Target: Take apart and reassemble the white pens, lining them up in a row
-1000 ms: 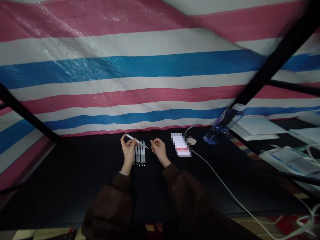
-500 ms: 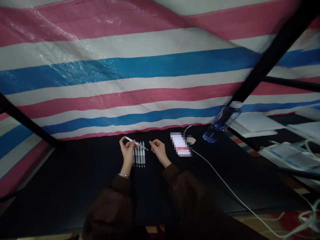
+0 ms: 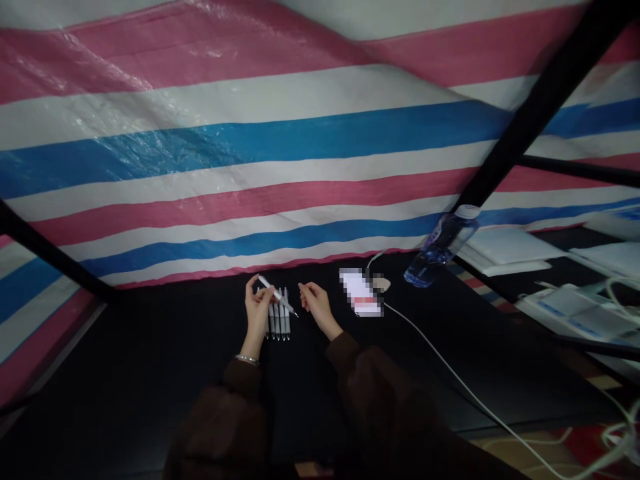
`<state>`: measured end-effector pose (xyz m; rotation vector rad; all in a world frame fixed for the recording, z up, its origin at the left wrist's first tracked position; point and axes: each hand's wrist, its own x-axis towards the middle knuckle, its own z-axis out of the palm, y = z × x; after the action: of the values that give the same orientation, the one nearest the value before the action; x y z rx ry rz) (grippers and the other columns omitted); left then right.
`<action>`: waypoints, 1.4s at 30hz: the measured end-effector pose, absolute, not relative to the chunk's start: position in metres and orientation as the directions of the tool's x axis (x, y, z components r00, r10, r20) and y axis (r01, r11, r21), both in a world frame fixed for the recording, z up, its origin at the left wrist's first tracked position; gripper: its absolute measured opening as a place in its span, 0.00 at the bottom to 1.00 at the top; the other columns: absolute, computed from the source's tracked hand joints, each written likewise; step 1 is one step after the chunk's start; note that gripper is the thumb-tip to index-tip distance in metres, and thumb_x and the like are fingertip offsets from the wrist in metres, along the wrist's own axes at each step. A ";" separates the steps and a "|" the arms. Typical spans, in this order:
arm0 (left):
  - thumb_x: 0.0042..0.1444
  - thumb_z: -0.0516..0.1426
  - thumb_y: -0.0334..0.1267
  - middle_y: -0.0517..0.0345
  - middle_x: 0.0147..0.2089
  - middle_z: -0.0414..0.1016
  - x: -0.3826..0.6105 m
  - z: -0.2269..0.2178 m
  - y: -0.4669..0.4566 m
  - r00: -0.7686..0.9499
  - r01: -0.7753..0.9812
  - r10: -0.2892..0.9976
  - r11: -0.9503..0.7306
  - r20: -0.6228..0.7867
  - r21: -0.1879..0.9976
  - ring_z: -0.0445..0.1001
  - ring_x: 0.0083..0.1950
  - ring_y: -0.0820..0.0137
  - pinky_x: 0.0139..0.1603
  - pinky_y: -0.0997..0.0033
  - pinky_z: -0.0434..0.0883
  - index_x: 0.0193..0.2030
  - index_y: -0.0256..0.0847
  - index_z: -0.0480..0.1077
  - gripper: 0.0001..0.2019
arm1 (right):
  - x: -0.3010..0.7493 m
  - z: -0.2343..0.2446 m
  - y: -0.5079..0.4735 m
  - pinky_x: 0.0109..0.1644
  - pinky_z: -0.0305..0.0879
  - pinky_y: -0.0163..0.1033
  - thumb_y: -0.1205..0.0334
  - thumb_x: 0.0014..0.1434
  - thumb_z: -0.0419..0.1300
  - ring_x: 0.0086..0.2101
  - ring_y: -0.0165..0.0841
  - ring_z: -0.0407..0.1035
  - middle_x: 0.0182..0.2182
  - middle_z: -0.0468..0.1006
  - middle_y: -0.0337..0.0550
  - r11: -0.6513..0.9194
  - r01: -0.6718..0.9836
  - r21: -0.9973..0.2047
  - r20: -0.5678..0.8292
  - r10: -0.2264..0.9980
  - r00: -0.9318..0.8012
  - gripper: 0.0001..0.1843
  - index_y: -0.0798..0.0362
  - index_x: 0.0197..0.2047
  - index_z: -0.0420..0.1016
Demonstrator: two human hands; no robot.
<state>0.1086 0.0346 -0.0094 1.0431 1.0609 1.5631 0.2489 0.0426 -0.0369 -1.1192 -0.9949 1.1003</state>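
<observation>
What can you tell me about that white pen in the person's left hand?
The slim white pen looks like plastic and narrows to a fine point. The left hand grips it between thumb and fingers, holding it slanted above a row of similar pens. Its point aims toward the right hand, apparently without touching it.

**Left hand (image 3: 257, 313) holds white pen (image 3: 274, 293) above a row of pens (image 3: 279, 323)**

The pen slants across the fingers, its tip just beside the right hand (image 3: 316, 308), whose fingertips curl inward. The row lies on the black counter (image 3: 150, 353) beneath the left hand. Right of the hands are a pixelated white object (image 3: 359, 291), a tilted water bottle (image 3: 441, 250), and a white cable (image 3: 440, 360).
</observation>
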 end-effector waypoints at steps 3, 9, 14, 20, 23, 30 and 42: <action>0.46 0.61 0.40 0.62 0.25 0.73 0.112 -0.008 0.033 -0.121 -0.210 0.981 -0.174 0.151 0.962 0.71 0.25 0.75 0.30 0.75 0.66 0.61 0.40 0.52 0.35 | 0.249 -0.030 0.040 0.18 0.48 0.31 0.44 0.47 0.60 0.15 0.23 0.54 0.17 0.63 0.33 0.099 -0.143 -0.985 0.085 0.991 0.099 0.20 0.53 0.22 0.64; 0.47 0.60 0.40 0.64 0.24 0.72 0.115 -0.006 0.029 -0.086 -0.186 0.984 -0.168 0.155 0.968 0.70 0.24 0.76 0.31 0.74 0.67 0.64 0.36 0.48 0.39 | 0.244 -0.025 0.033 0.23 0.54 0.32 0.46 0.44 0.63 0.20 0.27 0.60 0.17 0.67 0.34 0.140 -0.121 -0.983 0.146 0.988 -0.040 0.19 0.53 0.26 0.67; 0.47 0.59 0.40 0.61 0.26 0.74 0.116 -0.010 0.029 -0.071 -0.115 0.983 -0.178 0.171 0.977 0.72 0.28 0.74 0.34 0.73 0.68 0.61 0.34 0.54 0.35 | 0.240 -0.028 0.033 0.22 0.53 0.32 0.49 0.42 0.65 0.18 0.25 0.58 0.15 0.67 0.32 0.152 -0.093 -0.984 0.160 0.983 -0.085 0.18 0.54 0.31 0.71; 0.49 0.58 0.42 0.57 0.29 0.75 0.116 -0.017 0.031 -0.029 -0.015 0.981 -0.193 0.193 0.981 0.74 0.31 0.70 0.36 0.70 0.69 0.58 0.35 0.58 0.29 | 0.239 -0.037 0.038 0.23 0.55 0.32 0.55 0.44 0.63 0.17 0.25 0.58 0.15 0.66 0.31 0.149 -0.111 -0.983 0.160 0.982 -0.103 0.19 0.58 0.38 0.72; 0.51 0.57 0.41 0.55 0.32 0.76 0.115 -0.019 0.032 -0.036 0.108 0.971 -0.233 0.238 0.967 0.73 0.32 0.70 0.36 0.69 0.68 0.53 0.37 0.64 0.22 | 0.239 -0.044 0.041 0.24 0.57 0.32 0.58 0.48 0.59 0.18 0.26 0.61 0.16 0.68 0.33 0.169 -0.035 -0.985 0.171 0.981 -0.088 0.18 0.59 0.42 0.72; 0.49 0.56 0.37 0.52 0.42 0.74 0.110 -0.015 0.027 0.046 0.725 0.916 -0.306 0.399 0.618 0.67 0.49 0.59 0.51 0.55 0.59 0.37 0.43 0.72 0.08 | 0.245 -0.039 0.038 0.25 0.57 0.32 0.61 0.50 0.54 0.19 0.27 0.60 0.15 0.65 0.32 0.214 0.290 -0.933 0.243 0.968 0.068 0.18 0.58 0.43 0.74; 0.51 0.53 0.41 0.50 0.51 0.67 0.114 -0.004 0.016 0.047 0.959 0.960 -0.121 0.277 0.255 0.62 0.53 0.60 0.49 0.58 0.57 0.41 0.42 0.65 0.11 | 0.244 -0.022 0.028 0.34 0.59 0.32 0.61 0.54 0.52 0.28 0.30 0.68 0.24 0.73 0.36 0.055 0.638 -0.768 0.112 0.992 0.049 0.25 0.55 0.55 0.67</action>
<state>0.1141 0.0165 -0.0042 2.2725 2.0824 0.6021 0.2443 0.0278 -0.0222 -1.6556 -1.6616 0.6683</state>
